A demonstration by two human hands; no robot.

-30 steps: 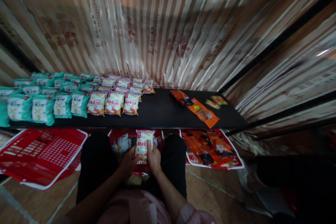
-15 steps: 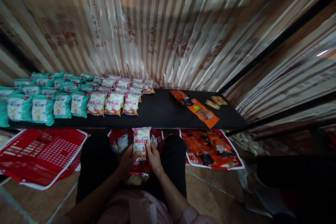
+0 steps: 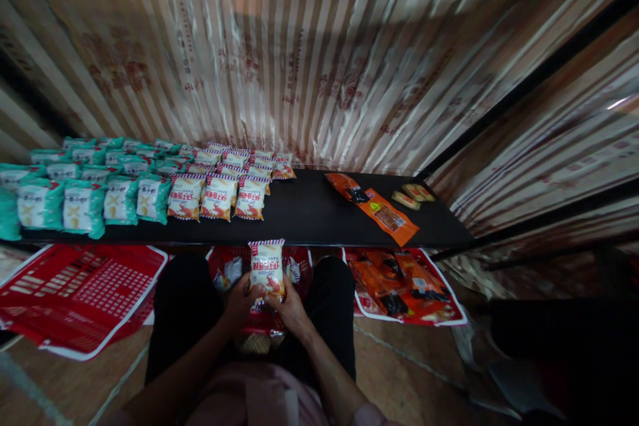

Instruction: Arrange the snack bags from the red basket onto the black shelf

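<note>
Between my knees, both hands grip one white snack bag (image 3: 267,266) with red lettering and a striped top seal, held upright with its front towards me. My left hand (image 3: 243,299) closes on its lower left side. My right hand (image 3: 291,306) has its lower right, the thumb lying across the front near the bottom. Beneath the bag is a red basket (image 3: 304,259) with a few more packets in it. Matching white snack bags (image 3: 218,197) stand in rows on the black shelf (image 3: 304,213), beside rows of green snack bags (image 3: 82,206).
An orange packet (image 3: 374,210) and small yellowish packets (image 3: 413,195) lie on the shelf's right part. Below are a red basket (image 3: 84,293) at left and another basket (image 3: 462,313) holding orange packets. Striped sheeting (image 3: 299,66) hangs behind the shelf.
The held snack bag has shifted slightly left and up. My right thumb has moved from the bag's right side down to its lower front.
</note>
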